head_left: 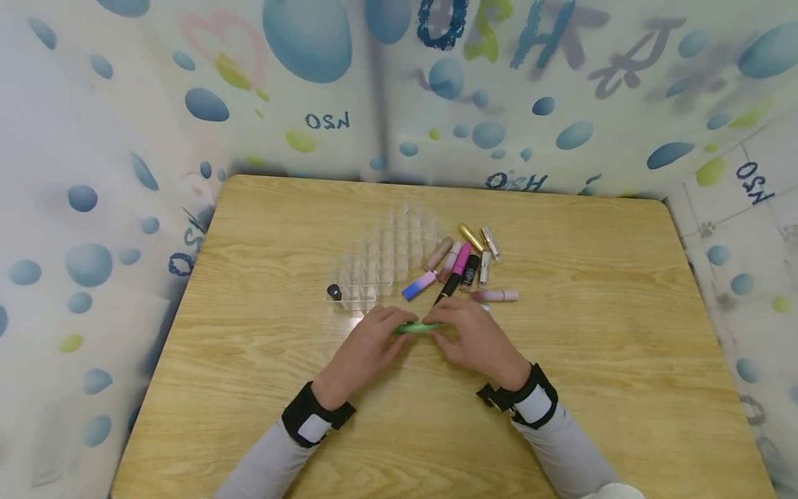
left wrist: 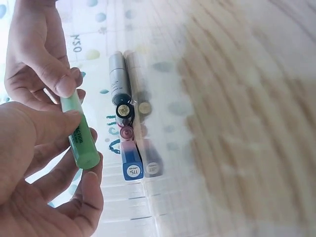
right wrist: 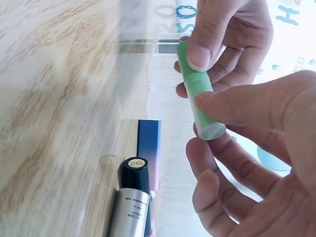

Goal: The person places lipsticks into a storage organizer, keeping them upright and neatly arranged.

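Note:
A slim green lip balm tube [head_left: 418, 327] is held level between both hands, low over the table's middle. My left hand [head_left: 368, 343] pinches one end between thumb and fingers; dark print shows on that part [left wrist: 81, 140] in the left wrist view. My right hand [head_left: 476, 339] pinches the other end, paler and translucent at its tip [right wrist: 212, 129] in the right wrist view. Just beyond the hands stands a clear tiered lipstick organizer [head_left: 386, 267]. One dark-capped tube [head_left: 334, 292] sits in its front left slot.
Several lipsticks lie loose right of the organizer, among them a blue-to-pink one [head_left: 420, 285], a magenta and black tube [head_left: 461, 259], a gold one [head_left: 471, 236] and a pale pink one [head_left: 501, 296]. A patterned curtain [head_left: 399, 138] hangs behind the wooden table [head_left: 623, 291].

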